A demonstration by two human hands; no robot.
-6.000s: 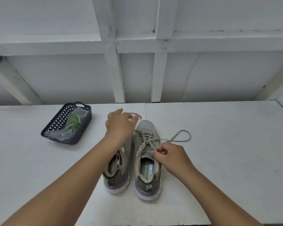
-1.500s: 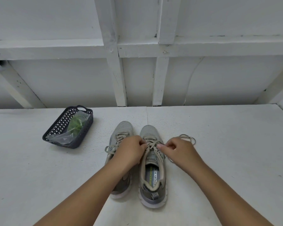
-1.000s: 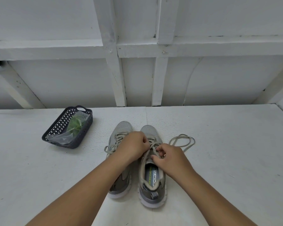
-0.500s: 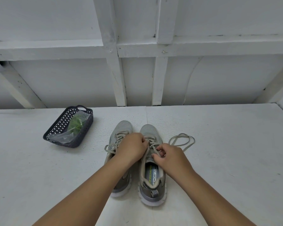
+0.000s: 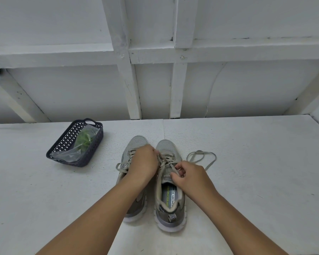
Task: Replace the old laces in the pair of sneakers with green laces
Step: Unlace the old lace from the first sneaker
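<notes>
Both hands work at the old lace of the right-hand sneaker on a white table.

The right sneaker [image 5: 169, 192] stands upright, toe pointing away from the person, and serves as the landmark. Touching its left side is the left sneaker [image 5: 132, 181], still laced. The left hand [image 5: 144, 165] reaches over that shoe, fingers curled at the upper lacing of the right sneaker; whether they grip the lace I cannot tell. The right hand [image 5: 189, 176] pinches the grey lace [image 5: 201, 157] between thumb and fingertips near the tongue. A loose loop of that lace lies on the table [image 5: 256, 172] just right of the toe. Well to the left, a dark basket [image 5: 75, 144] holds a clear bag [image 5: 70, 155] with the green laces [image 5: 83, 140].
</notes>
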